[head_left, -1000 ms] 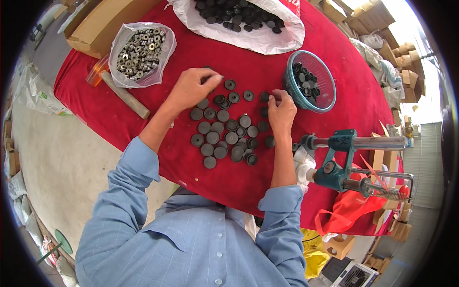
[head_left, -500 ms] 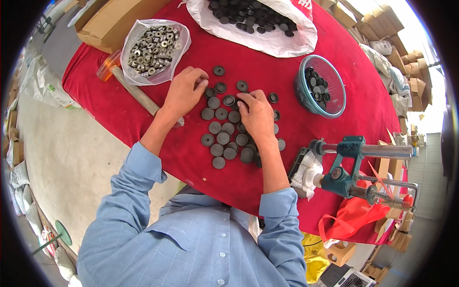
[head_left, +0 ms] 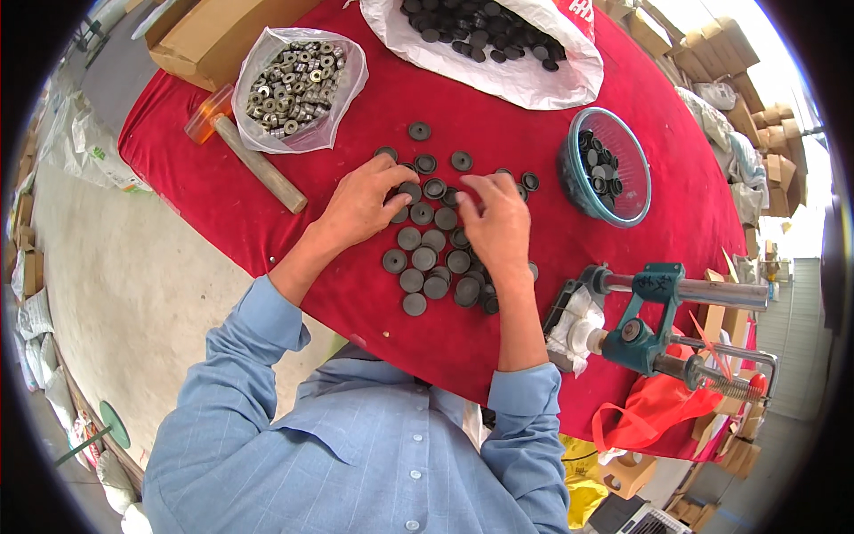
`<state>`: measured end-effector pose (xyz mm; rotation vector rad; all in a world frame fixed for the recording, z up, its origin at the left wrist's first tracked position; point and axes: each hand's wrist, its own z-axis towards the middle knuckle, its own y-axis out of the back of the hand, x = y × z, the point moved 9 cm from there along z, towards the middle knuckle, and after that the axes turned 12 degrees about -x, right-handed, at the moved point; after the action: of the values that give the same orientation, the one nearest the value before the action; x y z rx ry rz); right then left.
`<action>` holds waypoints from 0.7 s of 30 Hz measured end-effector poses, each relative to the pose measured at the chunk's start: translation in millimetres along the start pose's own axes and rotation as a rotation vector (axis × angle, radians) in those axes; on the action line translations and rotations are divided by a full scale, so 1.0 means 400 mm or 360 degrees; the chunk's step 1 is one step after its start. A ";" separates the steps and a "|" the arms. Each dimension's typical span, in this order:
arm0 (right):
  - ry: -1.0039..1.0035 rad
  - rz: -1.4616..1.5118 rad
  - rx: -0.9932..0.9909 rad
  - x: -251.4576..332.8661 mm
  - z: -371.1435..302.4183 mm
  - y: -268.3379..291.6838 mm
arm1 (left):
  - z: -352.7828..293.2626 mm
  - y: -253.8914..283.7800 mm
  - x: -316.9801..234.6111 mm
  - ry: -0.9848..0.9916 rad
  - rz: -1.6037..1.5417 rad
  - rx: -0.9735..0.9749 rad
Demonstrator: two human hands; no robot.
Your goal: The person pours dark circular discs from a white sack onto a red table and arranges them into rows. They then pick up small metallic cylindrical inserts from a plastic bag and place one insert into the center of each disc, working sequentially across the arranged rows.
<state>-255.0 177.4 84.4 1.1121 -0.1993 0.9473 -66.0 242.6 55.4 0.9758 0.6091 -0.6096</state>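
Many round black plastic caps (head_left: 433, 240) lie loosely spread and partly stacked on the red cloth between my hands. My left hand (head_left: 363, 203) is at the left side of the spread, thumb and fingers closed about the edge of one dark cap (head_left: 409, 191). Opposite it, my right hand (head_left: 498, 221) hovers over the right part of the caps, its thumb and forefinger apart. Their tips are close to a cap (head_left: 450, 197); whether they touch it I cannot tell. Some caps are hidden beneath both hands.
A clear bag of metal rings (head_left: 296, 89) and a wooden-handled mallet (head_left: 258, 165) lie at the left. Behind is a white sack (head_left: 569, 76) of black caps. At right stand a teal bowl (head_left: 630, 165) with caps and a green hand press (head_left: 654, 307). A cardboard box (head_left: 213, 44) sits far left.
My left hand has moved nearer the middle and lower, closing on a cap. My right hand has shifted slightly right and its thumb and forefinger have parted. The whole view has shifted slightly.
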 end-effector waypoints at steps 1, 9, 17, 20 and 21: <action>-0.0019 0.0002 0.0069 0.009 -0.008 -0.022 | 0.002 -0.004 0.000 0.0041 -0.0022 0.0020; -0.0183 -0.0178 0.0134 -0.042 -0.002 -0.030 | -0.006 0.075 0.022 0.0345 -0.0207 -0.0144; -0.0045 0.0144 0.0140 0.002 -0.022 0.018 | -0.063 0.102 -0.010 -0.0193 0.0192 -0.0152; 0.0086 -0.0017 0.0333 0.041 -0.077 -0.016 | -0.079 0.106 -0.036 -0.0209 0.0192 -0.0138; 0.0092 -0.0093 0.0359 0.041 -0.085 -0.029 | -0.084 0.109 -0.039 -0.0188 0.0188 -0.0146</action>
<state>-246.8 213.3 70.0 1.2887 -0.0124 0.9648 -52.2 293.8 76.4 0.8766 0.4670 -0.5257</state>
